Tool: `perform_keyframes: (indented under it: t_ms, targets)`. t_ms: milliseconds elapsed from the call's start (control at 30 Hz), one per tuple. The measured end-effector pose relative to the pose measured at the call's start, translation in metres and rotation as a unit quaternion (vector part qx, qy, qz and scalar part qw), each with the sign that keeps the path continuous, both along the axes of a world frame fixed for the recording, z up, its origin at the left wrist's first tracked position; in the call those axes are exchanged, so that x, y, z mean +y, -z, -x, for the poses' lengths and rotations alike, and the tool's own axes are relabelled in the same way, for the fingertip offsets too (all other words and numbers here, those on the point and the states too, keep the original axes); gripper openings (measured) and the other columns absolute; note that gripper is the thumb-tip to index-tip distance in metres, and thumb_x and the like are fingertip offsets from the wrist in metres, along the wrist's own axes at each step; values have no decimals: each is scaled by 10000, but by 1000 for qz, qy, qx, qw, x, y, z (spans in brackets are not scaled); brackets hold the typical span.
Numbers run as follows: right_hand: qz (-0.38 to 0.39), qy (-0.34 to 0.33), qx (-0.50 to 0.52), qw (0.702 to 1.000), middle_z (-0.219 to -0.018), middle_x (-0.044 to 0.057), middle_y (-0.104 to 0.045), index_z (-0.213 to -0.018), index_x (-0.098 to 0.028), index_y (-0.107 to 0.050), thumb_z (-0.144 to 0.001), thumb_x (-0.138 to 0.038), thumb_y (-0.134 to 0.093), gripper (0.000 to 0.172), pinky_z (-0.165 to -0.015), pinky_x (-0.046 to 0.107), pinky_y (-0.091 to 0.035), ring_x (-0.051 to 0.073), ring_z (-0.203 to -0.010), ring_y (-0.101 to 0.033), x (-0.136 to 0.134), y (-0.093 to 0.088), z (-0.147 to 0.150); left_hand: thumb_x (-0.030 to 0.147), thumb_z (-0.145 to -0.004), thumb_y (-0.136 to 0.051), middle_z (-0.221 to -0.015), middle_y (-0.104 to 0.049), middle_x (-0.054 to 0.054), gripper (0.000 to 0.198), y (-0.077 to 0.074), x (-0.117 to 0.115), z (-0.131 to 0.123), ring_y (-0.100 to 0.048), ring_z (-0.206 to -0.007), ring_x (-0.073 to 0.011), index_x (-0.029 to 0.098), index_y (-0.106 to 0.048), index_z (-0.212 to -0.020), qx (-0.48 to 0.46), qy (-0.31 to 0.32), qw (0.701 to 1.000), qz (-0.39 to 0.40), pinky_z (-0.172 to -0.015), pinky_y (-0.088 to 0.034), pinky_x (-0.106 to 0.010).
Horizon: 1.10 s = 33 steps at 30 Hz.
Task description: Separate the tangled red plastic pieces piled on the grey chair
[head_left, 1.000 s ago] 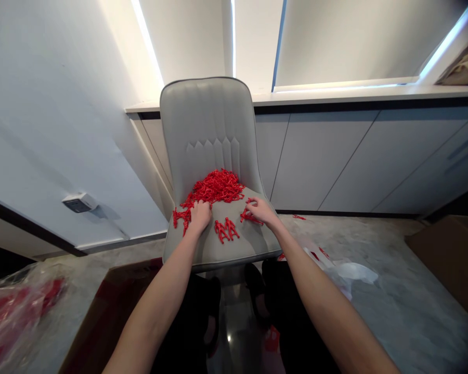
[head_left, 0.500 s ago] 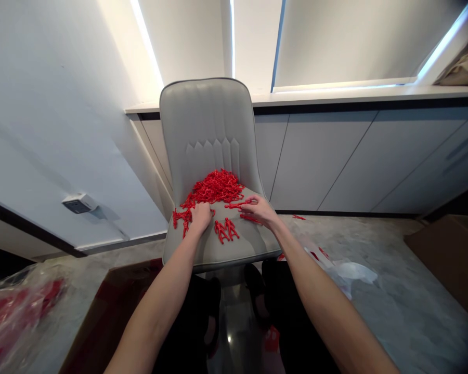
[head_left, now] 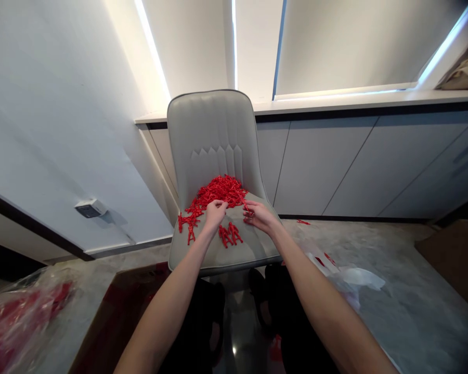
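Observation:
A heap of small red plastic figures [head_left: 218, 190] lies at the back of a grey upholstered chair seat [head_left: 203, 250]. My left hand [head_left: 215, 215] rests at the heap's front edge, its fingers bunched, and what they hold is hidden. My right hand [head_left: 259, 217] is just to the right, with a small red figure [head_left: 248, 210] pinched at its fingertips. Between and below my hands lies a small group of red figures [head_left: 228, 235]. A looser cluster of red figures [head_left: 189, 222] spreads to the left of my left hand.
The chair back [head_left: 212, 140] rises behind the seat, before low white cabinets [head_left: 327, 166]. A stray red figure [head_left: 303, 222] lies on the grey floor. A clear bag of red items [head_left: 23, 322] sits lower left, a white plastic bag [head_left: 359, 278] right, a cardboard box [head_left: 452, 254] far right.
My left hand has moved right from the left cluster to the heap's front edge. The figures under my right hand no longer show, and one is at its fingertips.

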State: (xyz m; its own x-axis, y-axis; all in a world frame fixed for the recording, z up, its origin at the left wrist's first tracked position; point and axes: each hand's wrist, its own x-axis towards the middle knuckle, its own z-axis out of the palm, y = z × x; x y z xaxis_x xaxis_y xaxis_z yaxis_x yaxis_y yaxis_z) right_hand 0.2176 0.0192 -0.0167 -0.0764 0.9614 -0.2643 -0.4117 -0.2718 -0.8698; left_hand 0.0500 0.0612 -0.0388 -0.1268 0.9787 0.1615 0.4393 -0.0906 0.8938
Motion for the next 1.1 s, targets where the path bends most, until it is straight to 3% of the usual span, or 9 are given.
perform_keyframes:
  t_ms: [200,367,500,667,1100]
  targets:
    - [-11,-33,11,999,-636,-67,-459,-831,-186,-512,-809,-192,-554,48,-462,191,-300,49,-445,-356,-2,-3,11,284,-782,-627,-708,-638,-15,110,-13,-31,-23,-585,-642,-137,181,-598,-756,-97,-4,994,-60,-636,-443,-255]
    - [-31,-27,-6,999,-594,-88,-411,-862,-198,-487,-827,-270,-502,81,-452,197,-259,54,-429,-299,-2,-1,14,226,-757,-641,-669,-613,11,95,-19,-47,-31,-588,-646,-140,196,-563,-711,-138,-39,987,-71,-654,-447,-268]
    - [-57,18,-32,998,-606,-107,-431,-945,-246,-421,-791,-303,-487,177,-456,191,-250,62,-427,-288,1,1,12,222,-749,-673,-654,-619,9,127,-18,-47,-34,-609,-646,-142,192,-556,-711,-193,-41,978,-71,-678,-480,-282]
    - [-77,13,-77,994,-593,-113,-433,-957,-251,-438,-748,-323,-515,234,-446,190,-230,63,-423,-296,4,5,10,235,-691,-771,-795,-711,-59,299,-15,-42,-36,-675,-698,-161,142,-634,-940,-354,18,934,-32,-756,-547,-339]
    - [-136,4,-165,977,-519,-144,-358,-946,-252,-438,-735,-311,-537,241,-434,172,-258,67,-404,-309,7,13,12,279,-658,-839,-816,-718,-66,347,-12,-40,-35,-674,-713,-139,131,-681,-929,-421,52,905,13,-854,-550,-383]
